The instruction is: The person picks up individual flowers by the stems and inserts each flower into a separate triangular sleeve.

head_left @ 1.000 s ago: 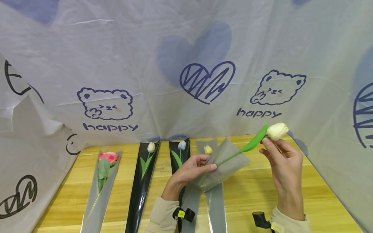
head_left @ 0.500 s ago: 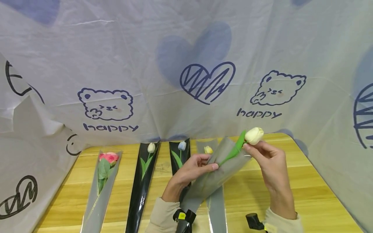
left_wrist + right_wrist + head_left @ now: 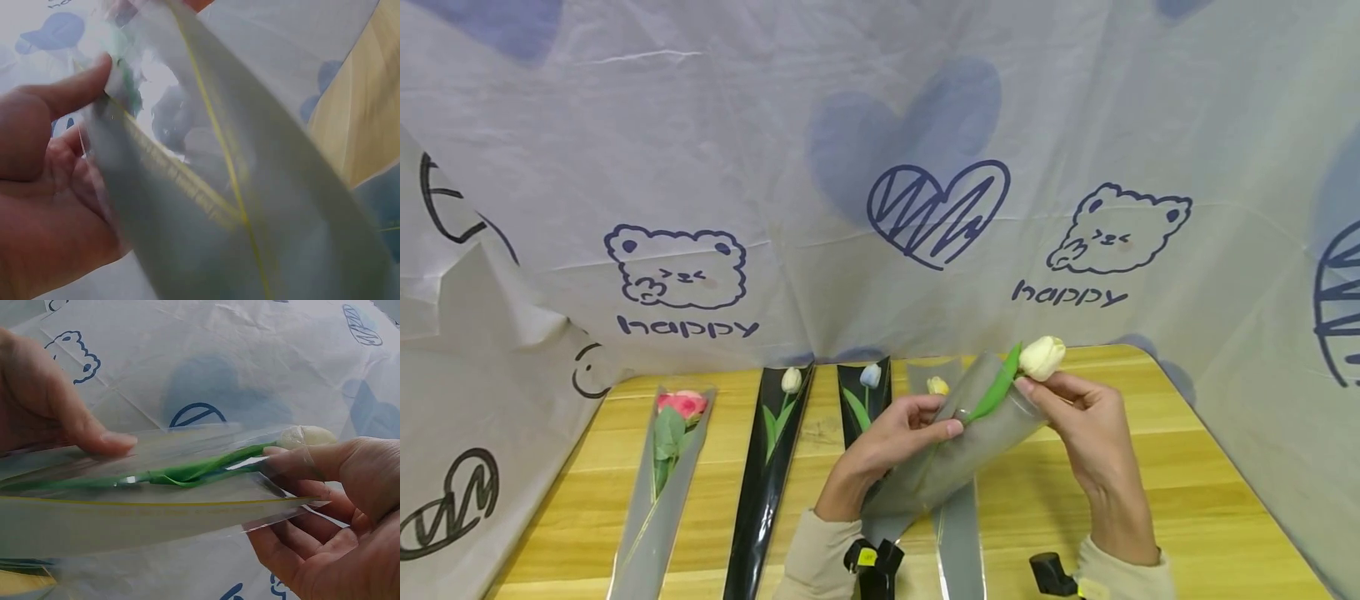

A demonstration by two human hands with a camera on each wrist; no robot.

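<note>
A white tulip [image 3: 1042, 358] with a green leaf [image 3: 187, 474] lies slantwise, its stem inside a translucent grey flower sleeve [image 3: 955, 462]. My left hand [image 3: 891, 442] pinches the edge of this sleeve between thumb and fingers; in the left wrist view the sleeve [image 3: 300, 206] shows gold lines and small lettering. Just below the bloom, my right hand [image 3: 1086, 433] pinches the tulip at the sleeve's mouth. Seen from the right wrist, the clear film reaches up to the base of the bloom [image 3: 319, 434]. The lower end of the stem is hard to make out through the film.
On the wooden table [image 3: 1195, 517] lie a pink flower in a grey sleeve [image 3: 658, 500], a white tulip in a black sleeve [image 3: 767, 483], a blue tulip [image 3: 870, 377] in black, and a yellow tulip [image 3: 937, 385] partly covered. A printed cloth [image 3: 820, 167] hangs behind.
My right hand has moved left and slightly down with the white tulip, so the stem and much of the leaf have slid into the grey sleeve. The left hand stays nearly in place.
</note>
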